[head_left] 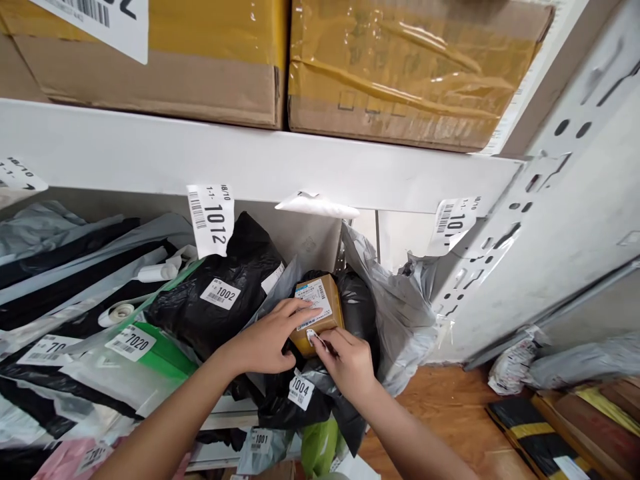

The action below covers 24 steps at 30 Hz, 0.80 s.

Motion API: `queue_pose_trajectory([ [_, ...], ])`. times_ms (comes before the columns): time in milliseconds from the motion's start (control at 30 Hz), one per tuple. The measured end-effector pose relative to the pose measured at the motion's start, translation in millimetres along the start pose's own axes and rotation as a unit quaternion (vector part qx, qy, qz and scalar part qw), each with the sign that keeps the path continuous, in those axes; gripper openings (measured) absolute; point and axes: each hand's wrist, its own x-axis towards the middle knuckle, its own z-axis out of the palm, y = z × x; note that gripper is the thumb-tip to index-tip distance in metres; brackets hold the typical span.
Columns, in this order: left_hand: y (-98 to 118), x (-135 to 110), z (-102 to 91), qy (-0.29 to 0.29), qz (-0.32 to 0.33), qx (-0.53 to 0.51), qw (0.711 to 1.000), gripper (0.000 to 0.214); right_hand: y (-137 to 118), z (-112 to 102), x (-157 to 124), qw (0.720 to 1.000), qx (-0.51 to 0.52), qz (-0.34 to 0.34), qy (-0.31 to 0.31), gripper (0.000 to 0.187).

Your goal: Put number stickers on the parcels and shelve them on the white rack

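A small brown-taped cardboard box [333,307] with a printed shipping label [315,300] sits among black and grey plastic parcels on the shelf. My left hand [273,337] lies against its left side, fingers stretched across the label and thumb apart. With thumb and finger, my right hand [345,360] pinches a small white sticker [311,335] at the near face of the box. Part of that sticker is hidden by the fingers. Just below the hands is a black parcel with a white tag [301,390] reading 1004.
Large taped cartons [400,73] stand on the shelf above, over a white beam [250,153] with hanging paper tags. A black parcel [220,293] marked 1002 lies left. At right is a perforated metal upright [500,233]; more parcels [540,433] lie on the wooden floor.
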Motion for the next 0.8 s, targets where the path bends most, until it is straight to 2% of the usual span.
queue_pose_trajectory([
  [100, 5.6, 5.6, 10.3, 0.049, -0.041, -0.015, 0.998, 0.049, 4.8, 2.7, -4.1, 1.000, -0.006, -0.006, 0.022, 0.018],
  [167, 6.7, 9.4, 18.2, 0.079, -0.063, -0.007, 0.995, 0.036, 8.2, 5.9, -7.9, 0.999, 0.000, 0.007, 0.040, 0.012],
  [300, 0.7, 13.2, 25.8, 0.073, -0.050, 0.003, 0.996, 0.036, 18.2, 6.2, -12.8, 0.997, 0.015, 0.048, 0.065, 0.023],
  [400, -5.5, 11.2, 25.2, 0.071, -0.043, -0.002, 0.997, 0.037, 24.6, -6.6, -10.7, 0.993, 0.001, 0.087, 0.075, 0.036],
  [500, -9.0, 6.8, 24.8, 0.063, -0.043, -0.012, 0.997, 0.051, 26.5, -19.9, -6.6, 0.991, -0.034, 0.098, 0.085, 0.036],
  [600, -9.9, 3.1, 27.2, 0.066, -0.045, -0.037, 0.996, 0.057, 27.3, -19.1, -6.3, 0.995, -0.014, 0.091, 0.045, 0.031],
  [700, -11.1, 2.5, 33.0, 0.090, -0.075, -0.062, 0.991, 0.049, 31.3, -7.3, -10.4, 0.994, -0.010, 0.107, -0.008, 0.046],
  [800, -9.6, 2.9, 36.1, 0.110, -0.099, -0.067, 0.987, 0.042, 33.2, -0.3, -15.4, 0.994, -0.023, 0.098, -0.035, 0.062],
])
